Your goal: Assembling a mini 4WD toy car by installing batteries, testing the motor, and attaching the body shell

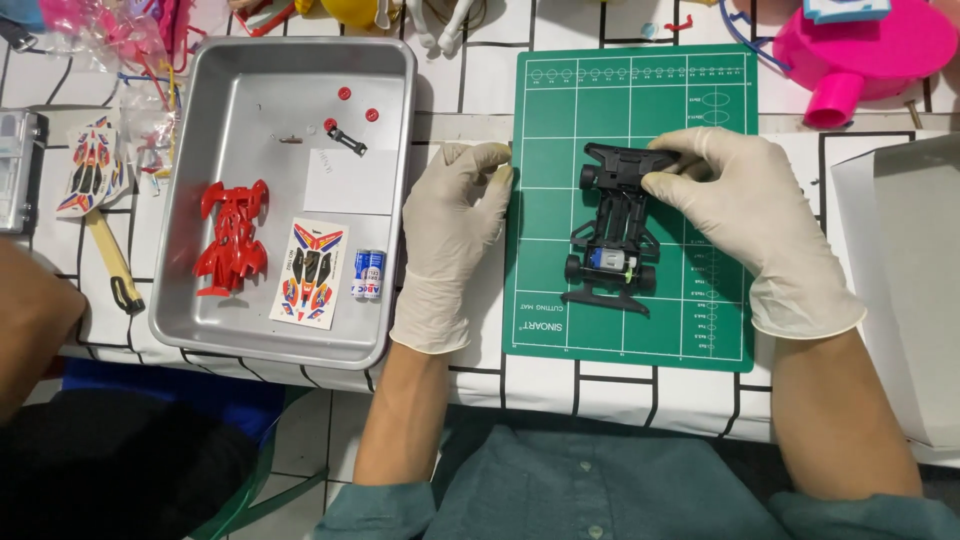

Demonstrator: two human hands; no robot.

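Here, the right hand (745,215), in a pale glove, has its fingertips closed on the far end of a black toy car chassis (612,235), thumb and fingers pinching the end plate. The chassis lies lengthwise on a green cutting mat (700,330), near the mat's centre; a small motor shows at its near end, between the wheels there. The left hand (450,240), also gloved, lies flat and holds nothing, fingers curled at the mat's 9 o'clock edge, just beside the chassis but not touching it.

At 9 o'clock from the left hand stands a metal tray (390,130). In it: a red car body shell (232,238), a sticker sheet (308,273), two small batteries (367,274), three red discs and a small black part. A pink plastic object (860,50) sits at 1 o'clock from the mat. A white box flap (900,260) lies at 3 o'clock.
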